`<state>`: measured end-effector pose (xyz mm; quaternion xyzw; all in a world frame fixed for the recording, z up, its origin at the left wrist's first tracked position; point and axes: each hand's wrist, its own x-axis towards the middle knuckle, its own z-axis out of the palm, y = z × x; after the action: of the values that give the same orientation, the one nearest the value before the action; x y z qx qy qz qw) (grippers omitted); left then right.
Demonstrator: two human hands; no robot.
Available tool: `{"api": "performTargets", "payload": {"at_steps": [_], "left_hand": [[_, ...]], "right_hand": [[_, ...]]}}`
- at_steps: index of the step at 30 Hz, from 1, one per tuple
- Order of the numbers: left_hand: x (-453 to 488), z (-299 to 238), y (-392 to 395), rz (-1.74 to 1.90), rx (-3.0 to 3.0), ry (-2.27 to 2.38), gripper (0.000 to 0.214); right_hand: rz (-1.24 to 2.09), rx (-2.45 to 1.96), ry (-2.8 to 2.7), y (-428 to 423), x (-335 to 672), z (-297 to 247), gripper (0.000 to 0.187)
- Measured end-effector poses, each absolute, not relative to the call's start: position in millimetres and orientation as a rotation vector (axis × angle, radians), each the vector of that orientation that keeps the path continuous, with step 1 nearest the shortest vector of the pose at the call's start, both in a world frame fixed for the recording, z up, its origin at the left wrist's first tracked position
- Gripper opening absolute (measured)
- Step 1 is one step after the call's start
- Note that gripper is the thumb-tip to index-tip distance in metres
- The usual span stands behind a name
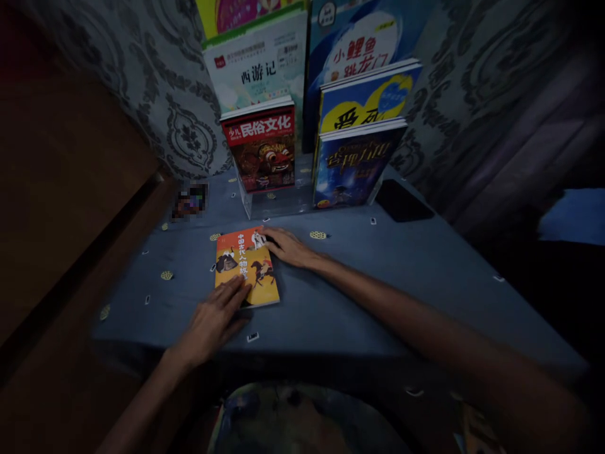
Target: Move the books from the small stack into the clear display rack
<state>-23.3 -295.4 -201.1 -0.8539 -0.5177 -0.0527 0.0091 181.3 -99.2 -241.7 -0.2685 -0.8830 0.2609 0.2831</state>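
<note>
A small orange and yellow paperback book [262, 291] lies closed on the blue tablecloth, with white Chinese characters, a horse and rider and other figures on its cover. My left hand [208, 321] rests on its lower left part, with the fingers stretched out over the cover. At the upper right corner, my right hand [290, 247] touches the book with its fingertips. Those fingers reach out along the edge and are a little bent. The undersides of both hands are hidden.
Behind the book, a clear stand [283, 203] holds several upright books, including a red book [265, 151] and a dark blue book [352, 167]. A dark flat object [404, 200] lies right of it. A blurred-out item [190, 200] lies at the left on the tablecloth [359, 284].
</note>
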Motion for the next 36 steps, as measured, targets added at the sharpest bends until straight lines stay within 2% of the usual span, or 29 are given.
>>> {"api": "performTargets", "payload": {"at_steps": [3, 10, 20, 27, 33, 36], "left_hand": [[-6, -208, -293, -0.212, -2.535, -1.591, 0.047], [14, -213, -291, -0.130, -2.321, -1.615, 0.041], [12, -200, -287, -0.120, -2.392, -1.535, 0.035], [12, -199, -287, -0.186, -2.469, -1.667, 0.038], [14, -205, -292, -0.214, -2.450, -1.748, 0.042], [10, -204, -289, -0.300, -2.475, -1.790, 0.037]], "right_hand": [[0.695, -0.721, -2.349, -99, 172, -243, 0.036], [0.694, -0.703, -2.309, -106, 177, -248, 0.033], [0.719, -0.682, -2.243, -117, 182, -245, 0.031], [0.745, -0.724, -2.232, -132, 184, -234, 0.029], [0.540, -0.694, -2.359, -161, 181, -230, 0.025], [0.515, -0.681, -2.457, -174, 179, -229, 0.031]]}}
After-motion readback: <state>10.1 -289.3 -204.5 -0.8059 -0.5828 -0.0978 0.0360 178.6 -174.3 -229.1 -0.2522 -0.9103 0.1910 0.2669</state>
